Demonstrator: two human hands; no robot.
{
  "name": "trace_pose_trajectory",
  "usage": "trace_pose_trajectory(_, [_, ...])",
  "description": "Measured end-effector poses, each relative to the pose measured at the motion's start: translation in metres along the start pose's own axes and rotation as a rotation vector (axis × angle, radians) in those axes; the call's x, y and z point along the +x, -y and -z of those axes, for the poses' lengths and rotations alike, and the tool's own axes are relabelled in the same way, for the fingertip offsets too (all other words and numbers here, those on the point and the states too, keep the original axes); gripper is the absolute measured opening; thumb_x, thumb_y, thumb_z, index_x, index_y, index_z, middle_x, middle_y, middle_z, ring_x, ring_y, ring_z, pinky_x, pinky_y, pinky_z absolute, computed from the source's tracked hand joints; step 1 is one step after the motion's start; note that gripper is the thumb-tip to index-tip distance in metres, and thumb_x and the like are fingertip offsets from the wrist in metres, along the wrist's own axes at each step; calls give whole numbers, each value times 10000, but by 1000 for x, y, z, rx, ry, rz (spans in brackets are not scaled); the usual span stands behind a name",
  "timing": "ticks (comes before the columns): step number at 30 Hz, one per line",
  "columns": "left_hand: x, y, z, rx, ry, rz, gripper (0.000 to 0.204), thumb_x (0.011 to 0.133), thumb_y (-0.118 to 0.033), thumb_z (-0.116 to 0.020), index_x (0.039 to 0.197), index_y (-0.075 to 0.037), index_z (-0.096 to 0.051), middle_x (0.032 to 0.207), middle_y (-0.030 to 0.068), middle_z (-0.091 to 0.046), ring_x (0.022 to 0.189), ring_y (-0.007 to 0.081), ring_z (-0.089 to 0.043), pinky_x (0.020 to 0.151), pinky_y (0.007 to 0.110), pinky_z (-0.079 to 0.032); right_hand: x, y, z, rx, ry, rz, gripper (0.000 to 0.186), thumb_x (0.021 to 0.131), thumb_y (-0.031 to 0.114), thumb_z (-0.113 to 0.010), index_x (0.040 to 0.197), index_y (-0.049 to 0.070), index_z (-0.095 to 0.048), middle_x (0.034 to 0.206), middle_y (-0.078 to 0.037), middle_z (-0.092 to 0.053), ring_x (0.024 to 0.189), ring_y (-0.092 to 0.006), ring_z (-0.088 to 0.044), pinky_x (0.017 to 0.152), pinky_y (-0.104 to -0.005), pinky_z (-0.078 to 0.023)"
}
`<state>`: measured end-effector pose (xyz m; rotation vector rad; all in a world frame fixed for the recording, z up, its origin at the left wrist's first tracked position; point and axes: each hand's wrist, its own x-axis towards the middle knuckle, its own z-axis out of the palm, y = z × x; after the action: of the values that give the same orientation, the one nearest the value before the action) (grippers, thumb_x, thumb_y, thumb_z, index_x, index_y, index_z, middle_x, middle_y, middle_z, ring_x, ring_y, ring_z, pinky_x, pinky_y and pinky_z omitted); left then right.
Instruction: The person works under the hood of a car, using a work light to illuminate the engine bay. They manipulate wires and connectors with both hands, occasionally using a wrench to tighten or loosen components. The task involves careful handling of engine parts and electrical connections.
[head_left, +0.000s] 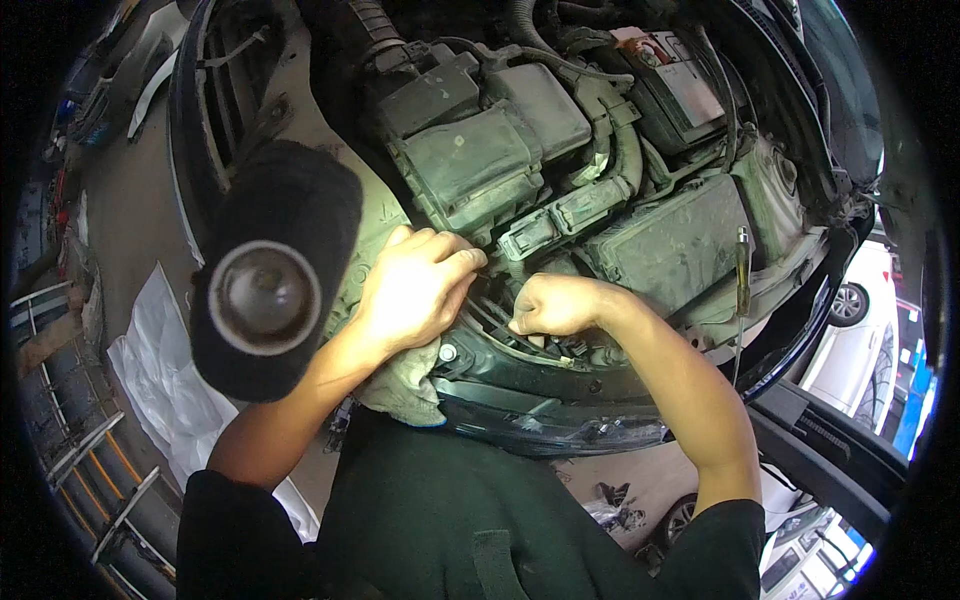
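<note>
Head view: left hand [415,285] gripping the headlamp housing [520,395], right hand [555,305] clenched behind it; rigid, bulky, lens likely fragile, best held by its casing.

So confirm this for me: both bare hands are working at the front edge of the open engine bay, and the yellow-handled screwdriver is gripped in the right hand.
One detail is wrong. In the head view the yellow-handled screwdriver stands apart, propped at the engine bay's right side, in neither hand. The right hand is curled at the front edge without it; the left hand rests beside it.
</note>
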<state>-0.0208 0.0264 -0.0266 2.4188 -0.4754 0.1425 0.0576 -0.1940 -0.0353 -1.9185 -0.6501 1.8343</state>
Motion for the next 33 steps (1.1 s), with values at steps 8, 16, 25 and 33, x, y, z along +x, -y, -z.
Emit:
trace_pose_trajectory(8, [-4,2,-4,-7,-60,2,221,747,-102,-703,967,-109,-689,914,21,-669,811,208,-617,724,341,-403,-2,15,7,-302,65,142,267,875,248,-573,801,15,-679,753,-141,-701,716,-318,-658,678,-436,-502])
trace_pose_trajectory(16, [-12,-1,11,-1,-43,-35,222,750,-110,-701,971,-108,-680,910,22,-661,803,213,-613,721,347,-403,-1,-25,-16,-155,-100,438,187,897,155,-580,843,-25,-583,871,-183,-573,832,-364,-577,756,-436,-464])
trace_pose_trajectory(25, [-12,-3,14,8,-30,-38,220,755,-117,-696,973,-108,-669,902,24,-650,788,217,-608,715,354,-402,-12,8,-11,-299,-60,129,322,939,257,-507,906,-29,-652,937,-284,-660,922,-442,-636,811,-501,-488])
trace_pose_trajectory(33, [3,-3,9,-12,-57,-77,219,760,-124,-693,976,-108,-661,895,26,-642,780,220,-603,714,359,-401,4,-31,-24,-162,-232,351,284,884,254,-589,837,-18,-656,820,-262,-642,791,-405,-643,712,-458,-486])
